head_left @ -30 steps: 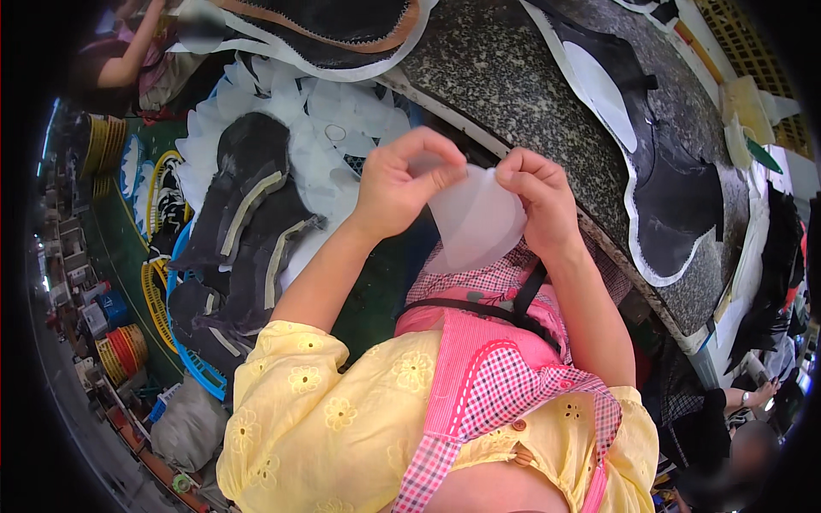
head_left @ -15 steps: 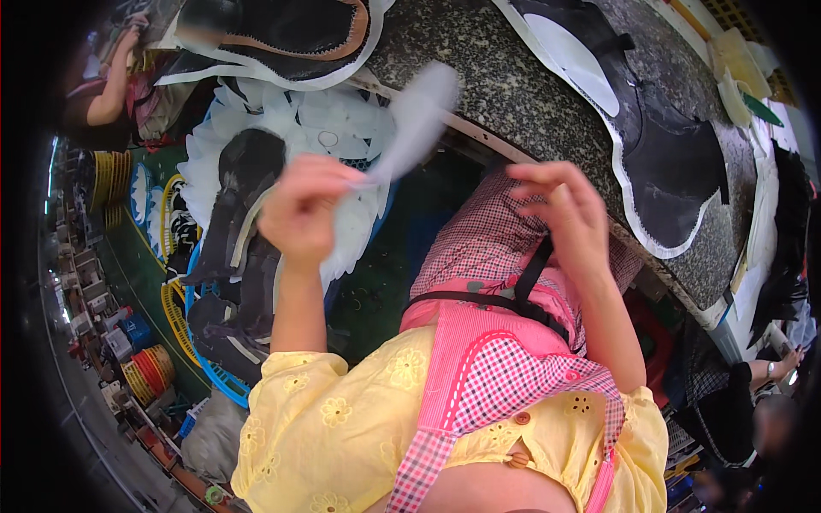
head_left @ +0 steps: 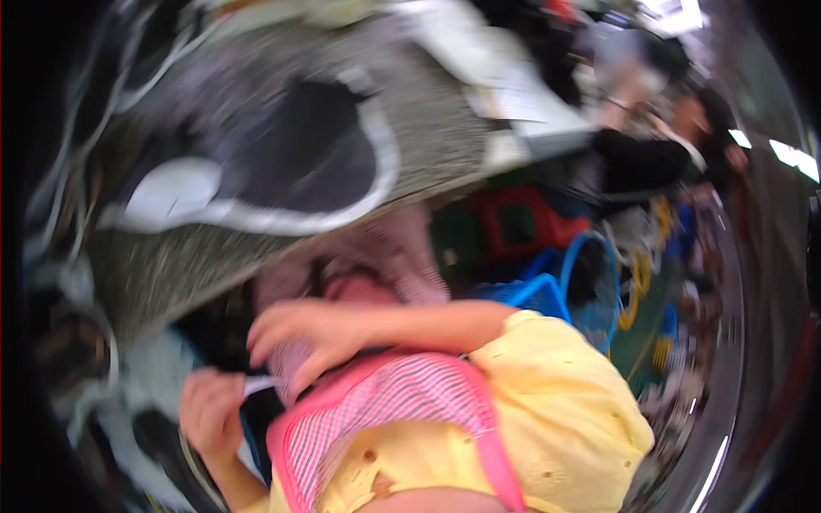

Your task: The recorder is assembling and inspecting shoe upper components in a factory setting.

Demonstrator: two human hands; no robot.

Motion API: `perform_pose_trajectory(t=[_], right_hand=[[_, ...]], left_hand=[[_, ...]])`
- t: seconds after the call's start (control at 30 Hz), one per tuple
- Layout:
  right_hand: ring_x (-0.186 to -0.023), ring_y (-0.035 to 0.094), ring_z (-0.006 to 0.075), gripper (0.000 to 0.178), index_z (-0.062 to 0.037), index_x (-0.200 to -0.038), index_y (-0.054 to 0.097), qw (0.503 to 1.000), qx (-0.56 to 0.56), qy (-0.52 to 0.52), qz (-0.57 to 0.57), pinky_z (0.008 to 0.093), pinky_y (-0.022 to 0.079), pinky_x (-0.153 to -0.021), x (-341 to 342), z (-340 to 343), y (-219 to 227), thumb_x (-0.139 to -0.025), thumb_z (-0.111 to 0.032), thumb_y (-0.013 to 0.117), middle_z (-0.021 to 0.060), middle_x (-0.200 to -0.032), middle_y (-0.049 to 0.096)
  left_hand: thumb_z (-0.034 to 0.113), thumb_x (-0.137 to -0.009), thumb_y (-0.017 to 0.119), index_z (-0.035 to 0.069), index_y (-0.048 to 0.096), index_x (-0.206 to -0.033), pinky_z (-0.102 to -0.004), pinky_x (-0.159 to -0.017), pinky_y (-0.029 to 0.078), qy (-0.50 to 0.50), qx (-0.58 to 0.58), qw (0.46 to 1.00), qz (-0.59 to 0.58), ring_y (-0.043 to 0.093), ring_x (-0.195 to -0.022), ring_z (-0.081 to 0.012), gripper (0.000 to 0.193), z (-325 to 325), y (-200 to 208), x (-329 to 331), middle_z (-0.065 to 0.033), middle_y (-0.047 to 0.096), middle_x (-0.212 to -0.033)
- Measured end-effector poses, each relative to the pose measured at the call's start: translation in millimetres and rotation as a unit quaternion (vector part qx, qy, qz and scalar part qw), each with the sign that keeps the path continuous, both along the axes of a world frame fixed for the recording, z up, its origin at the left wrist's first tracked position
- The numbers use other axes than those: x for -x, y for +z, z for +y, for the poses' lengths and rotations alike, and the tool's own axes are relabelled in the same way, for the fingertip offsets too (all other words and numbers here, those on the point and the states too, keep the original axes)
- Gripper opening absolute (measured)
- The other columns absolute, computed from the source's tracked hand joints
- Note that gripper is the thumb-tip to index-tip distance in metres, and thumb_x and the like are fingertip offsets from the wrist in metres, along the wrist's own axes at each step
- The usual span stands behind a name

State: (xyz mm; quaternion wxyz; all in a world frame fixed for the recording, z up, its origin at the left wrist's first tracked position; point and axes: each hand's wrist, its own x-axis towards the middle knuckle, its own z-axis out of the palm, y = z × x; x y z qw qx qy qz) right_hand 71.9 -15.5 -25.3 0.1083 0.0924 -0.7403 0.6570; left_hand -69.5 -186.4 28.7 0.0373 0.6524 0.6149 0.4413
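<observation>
My left hand (head_left: 211,412) is low at the left, its fingers pinched on a thin white piece (head_left: 260,385). Only a narrow strip of that piece shows beyond the fingertips. Just above and to the right, my right hand (head_left: 312,338) reaches across my apron with curved fingers apart and nothing visible in them. On the speckled table lies a flat black piece (head_left: 295,150) with a white border, like a shoe upper. A white oval piece (head_left: 174,192) rests at its left end. Motion smears much of the view.
The stone-like table (head_left: 428,137) has its near edge just beyond my hands. White sheets (head_left: 513,103) lie at its far right. A blue basket (head_left: 534,297) and a red stool-like object (head_left: 530,221) are below, right. Another person (head_left: 641,158) in black works beyond. Pale pieces (head_left: 154,410) are heaped at left.
My view has swung to the right. The white piece, earlier raised and mostly visible, is now lower in my left hand. My right hand has come across toward the left hand.
</observation>
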Motion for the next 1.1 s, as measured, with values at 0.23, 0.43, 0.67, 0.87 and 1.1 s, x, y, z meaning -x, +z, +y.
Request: perform_pose_trajectory(t=[0.23, 0.43, 0.67, 0.87, 1.1], right_hand=[[-0.063, 0.052, 0.008, 0.014, -0.0001, -0.075, 0.064, 0.961, 0.253, -0.055, -0.097, 0.0214, 0.04, -0.057, -30, -1, -8, -0.072, -0.014, 0.066, 0.0032, -0.071, 0.06], [-0.052, 0.044, 0.003, 0.014, -0.0061, -0.069, 0.053, 0.901, 0.393, -0.104, -0.151, 0.0178, 0.033, -0.046, -26, -10, -25, -0.08, -0.014, 0.059, -0.0021, -0.061, 0.052], [-0.044, 0.038, 0.0036, 0.019, -0.008, -0.073, 0.05, 0.769, 0.501, -0.393, -0.055, 0.0171, 0.028, -0.041, -37, 39, -24, -0.087, -0.021, 0.052, -0.003, -0.057, 0.047], [-0.048, 0.049, 0.0064, 0.013, -0.0038, -0.084, 0.046, 0.915, 0.289, -0.216, -0.182, 0.0188, 0.037, -0.045, -68, 43, 5, -0.09, -0.015, 0.045, 0.0003, -0.062, 0.05], [-0.077, 0.061, 0.0135, 0.014, -0.0016, -0.095, 0.049, 0.936, 0.27, -0.169, -0.15, 0.0253, 0.05, -0.069, -47, 50, 12, -0.082, -0.002, 0.054, 0.0064, -0.084, 0.059]], left_hand=[[-0.002, -0.061, 0.06, 0.002, 0.051, -0.067, -0.0298, -0.055, 0.04, -0.072, 0.048, 0.996, -0.037, 0.05, -0.061, -0.0237, 0.011, 26, 7, -17, -0.0091, 0.058, -0.067], [-0.001, -0.064, 0.058, 0.003, 0.049, -0.066, -0.0299, -0.056, 0.038, -0.063, 0.049, 0.996, -0.032, 0.048, -0.062, -0.0226, 0.011, 9, 10, -15, -0.008, 0.057, -0.066], [0.019, -0.079, 0.065, -0.001, 0.052, -0.079, -0.0293, -0.051, 0.043, 0.353, -0.101, 0.93, -0.025, 0.049, -0.055, -0.0206, 0.024, -67, -8, 37, -0.0119, 0.054, -0.068], [0.014, -0.087, 0.049, 0.001, 0.059, -0.097, -0.035, -0.076, 0.046, 0.602, 0.082, 0.745, 0.276, 0.058, -0.087, -0.0267, 0.018, -174, -117, 108, -0.0124, 0.061, -0.091], [0.007, -0.078, 0.046, -0.001, 0.052, -0.098, -0.0353, -0.078, 0.042, 0.347, 0.426, 0.827, -0.121, 0.056, -0.085, -0.0302, 0.022, -166, -196, 81, -0.0186, 0.057, -0.088]])
